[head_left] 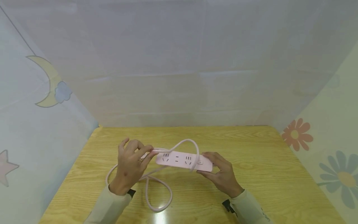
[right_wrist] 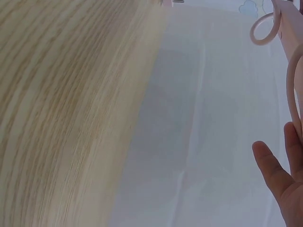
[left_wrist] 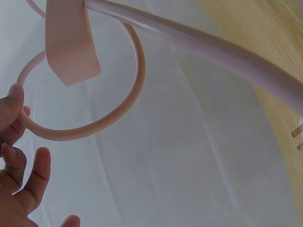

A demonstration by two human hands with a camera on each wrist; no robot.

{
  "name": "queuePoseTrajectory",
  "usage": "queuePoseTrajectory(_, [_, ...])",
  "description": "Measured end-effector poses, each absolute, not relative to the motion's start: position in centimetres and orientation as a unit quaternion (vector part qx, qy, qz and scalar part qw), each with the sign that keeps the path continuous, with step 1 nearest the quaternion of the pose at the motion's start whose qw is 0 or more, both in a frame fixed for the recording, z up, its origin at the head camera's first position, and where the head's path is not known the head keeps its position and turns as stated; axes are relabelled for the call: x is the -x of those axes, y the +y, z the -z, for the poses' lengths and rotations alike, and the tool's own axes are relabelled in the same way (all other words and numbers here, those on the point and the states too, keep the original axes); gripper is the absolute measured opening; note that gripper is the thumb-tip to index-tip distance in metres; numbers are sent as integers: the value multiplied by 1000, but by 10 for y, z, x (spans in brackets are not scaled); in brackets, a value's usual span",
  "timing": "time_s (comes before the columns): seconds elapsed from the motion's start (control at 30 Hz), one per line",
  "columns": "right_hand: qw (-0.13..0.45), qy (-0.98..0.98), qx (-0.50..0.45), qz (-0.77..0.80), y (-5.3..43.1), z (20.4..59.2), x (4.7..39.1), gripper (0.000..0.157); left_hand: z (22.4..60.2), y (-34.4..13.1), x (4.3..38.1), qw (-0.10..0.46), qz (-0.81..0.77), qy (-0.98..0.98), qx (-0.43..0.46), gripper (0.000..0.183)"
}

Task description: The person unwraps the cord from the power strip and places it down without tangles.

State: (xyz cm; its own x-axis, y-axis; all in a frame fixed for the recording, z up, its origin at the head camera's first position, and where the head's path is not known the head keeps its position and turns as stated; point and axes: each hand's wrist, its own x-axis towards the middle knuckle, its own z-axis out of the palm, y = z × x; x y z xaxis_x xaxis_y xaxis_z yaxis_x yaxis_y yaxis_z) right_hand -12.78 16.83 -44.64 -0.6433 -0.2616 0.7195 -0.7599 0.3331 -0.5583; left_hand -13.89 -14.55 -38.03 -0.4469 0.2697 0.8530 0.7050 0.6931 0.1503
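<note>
A pink power strip [head_left: 181, 159] is held up over the table, its sockets facing my head camera. My right hand [head_left: 222, 172] grips its right end, thumb along the near edge and fingers at the far edge. My left hand [head_left: 130, 163] pinches the pink cord [head_left: 159, 150] between thumb and fingertips near the strip's left end. From there the cord arcs up and over the strip's right part. In the left wrist view, the underside of the strip [left_wrist: 71, 42] shows inside a round cord loop [left_wrist: 140, 66], and metal plug prongs [left_wrist: 297, 134] appear at the right edge.
More of the cord hangs in a loop [head_left: 172, 194] in front of the strip and curves out left of my left hand. Under it is a wood-grain table [head_left: 251, 199]. White cloth [head_left: 179, 93] stands behind, with printed cloth walls on both sides.
</note>
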Motion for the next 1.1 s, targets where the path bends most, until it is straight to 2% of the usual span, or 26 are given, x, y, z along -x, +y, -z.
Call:
queuePoseTrajectory(0.17, [269, -780, -314, -469, 169, 448, 128, 48, 381, -146, 135, 406, 277, -805, 332, 40])
queuePoseTrajectory(0.43, [306, -786, -300, -445, 168, 449, 130, 64, 381, -148, 132, 359, 287, -788, 409, 39])
queuePoseTrajectory(0.53, [316, -787, -297, -439, 168, 451, 132, 66, 383, -151, 131, 340, 284, -785, 432, 32])
queuePoseTrajectory(0.7, [320, -795, -287, -428, 167, 453, 132, 68, 385, -155, 129, 285, 274, -803, 447, 16])
queuePoseTrajectory(0.83, [320, -798, -284, -425, 167, 451, 131, 67, 387, -157, 128, 250, 268, -815, 449, 16])
queuePoseTrajectory(1.1, [324, -800, -265, -429, 171, 453, 133, 64, 393, -157, 126, 228, 269, -812, 465, 15])
